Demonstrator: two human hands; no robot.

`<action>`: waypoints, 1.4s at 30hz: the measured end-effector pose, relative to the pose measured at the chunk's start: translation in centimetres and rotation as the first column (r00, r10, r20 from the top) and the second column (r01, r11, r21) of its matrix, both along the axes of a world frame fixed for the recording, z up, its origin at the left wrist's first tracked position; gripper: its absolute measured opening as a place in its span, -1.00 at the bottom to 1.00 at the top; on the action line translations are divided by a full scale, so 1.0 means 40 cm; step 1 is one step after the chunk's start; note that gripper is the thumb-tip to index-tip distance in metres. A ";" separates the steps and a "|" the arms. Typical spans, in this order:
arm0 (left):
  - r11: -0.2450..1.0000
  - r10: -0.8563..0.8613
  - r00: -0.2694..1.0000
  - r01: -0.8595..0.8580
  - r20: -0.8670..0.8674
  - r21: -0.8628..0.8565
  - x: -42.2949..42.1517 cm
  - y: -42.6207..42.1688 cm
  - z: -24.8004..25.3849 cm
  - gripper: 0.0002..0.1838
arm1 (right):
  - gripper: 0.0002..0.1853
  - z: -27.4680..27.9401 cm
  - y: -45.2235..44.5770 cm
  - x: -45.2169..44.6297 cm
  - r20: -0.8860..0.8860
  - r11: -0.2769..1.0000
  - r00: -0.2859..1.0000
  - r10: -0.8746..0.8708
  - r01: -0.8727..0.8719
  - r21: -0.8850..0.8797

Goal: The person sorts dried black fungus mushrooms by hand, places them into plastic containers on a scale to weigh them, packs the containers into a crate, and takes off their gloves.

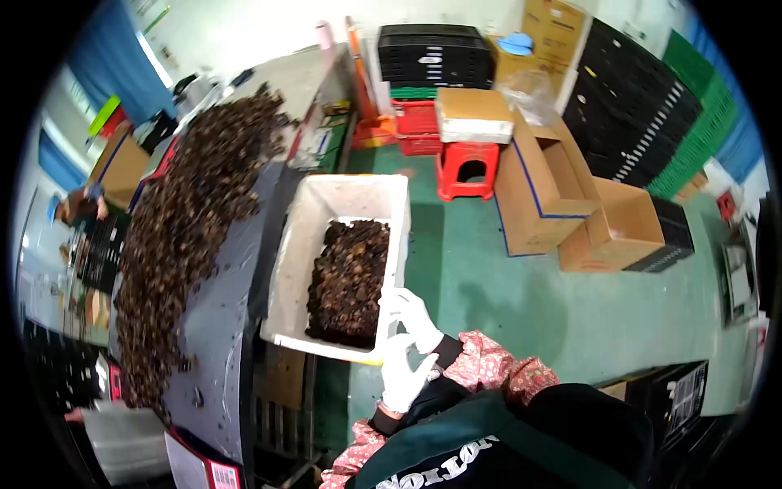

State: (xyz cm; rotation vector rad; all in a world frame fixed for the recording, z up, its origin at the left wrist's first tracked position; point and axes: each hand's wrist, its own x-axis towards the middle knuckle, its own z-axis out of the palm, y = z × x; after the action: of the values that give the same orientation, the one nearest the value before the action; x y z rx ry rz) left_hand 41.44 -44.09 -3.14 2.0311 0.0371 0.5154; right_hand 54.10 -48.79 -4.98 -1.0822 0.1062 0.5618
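Observation:
A white foam box [285, 281] stands beside a long grey worktable [228, 318]. In its bottom lies a heap of small dark-brown pieces [350, 281]; their kind is too small to make out. My right hand [415, 319], in a white glove, has its fingers hooked over the box's right rim. Just below it is my left hand [404, 376], also gloved in white, with thumb and fingers apart and nothing visible in it. Its fingertips come close to the right hand and the box's near corner.
More brown pieces [187, 204] cover the worktable. A red stool [468, 167] bears a foam box with a brown lid [474, 114]. Open cartons [542, 191] stand on the green floor, with stacked black crates [627, 102] behind. Another person [81, 204] is at far left.

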 end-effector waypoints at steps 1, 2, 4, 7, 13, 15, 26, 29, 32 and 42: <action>0.992 -0.070 0.997 0.072 -0.027 0.103 0.060 -0.062 -0.007 -0.46 | -0.73 -0.021 -0.079 0.058 -0.014 0.999 0.999 -0.033 0.033 0.021; 0.995 -0.068 0.997 0.071 -0.044 0.065 0.067 -0.072 -0.018 -0.47 | -0.72 -0.038 -0.102 0.070 0.022 0.996 0.997 -0.073 0.072 0.052; 0.973 -0.214 0.976 0.216 -0.031 0.086 0.168 -0.154 0.010 -0.61 | -0.67 -0.062 -0.217 0.139 0.026 0.960 0.965 -0.261 0.257 0.107; 0.943 -0.316 0.949 0.315 -0.008 0.105 0.249 -0.240 0.006 -0.75 | -0.70 -0.065 -0.342 0.205 0.040 0.909 0.912 -0.409 0.403 0.107; 0.933 -0.347 0.935 0.352 0.071 -0.073 0.401 -0.306 0.003 -0.91 | -0.73 -0.001 -0.425 0.315 0.180 0.817 0.802 -0.569 0.577 0.014; 0.899 -0.368 0.924 0.383 0.106 -0.212 0.453 -0.308 0.013 -0.93 | -0.72 0.002 -0.434 0.371 0.218 0.818 0.807 -0.549 0.572 -0.057; 0.318 -0.875 0.479 0.474 -0.063 -0.821 0.879 -0.027 0.094 -0.87 | -0.20 0.084 -0.331 0.736 0.817 0.825 0.310 0.486 0.144 -0.546; 0.451 -0.874 0.471 0.690 -0.122 -0.566 0.961 0.040 0.205 -0.93 | -0.23 0.193 -0.288 0.790 0.640 0.854 0.570 0.515 -0.276 -0.441; 0.394 -0.902 0.419 0.695 -0.107 -0.601 1.073 0.052 0.309 -0.91 | -0.44 0.287 -0.305 0.907 0.659 0.802 0.459 0.596 -0.375 -0.465; 0.502 -0.826 0.495 0.428 -0.269 -0.752 1.353 0.008 0.380 -0.93 | -0.42 0.376 -0.545 1.232 0.532 0.493 0.278 0.800 -0.809 -0.320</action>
State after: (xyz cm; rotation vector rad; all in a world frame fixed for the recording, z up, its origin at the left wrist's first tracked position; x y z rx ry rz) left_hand 95.57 -43.78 12.04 1.3022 -0.1945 -0.6444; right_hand 103.39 -70.61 10.08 -1.2168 -1.1555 1.0838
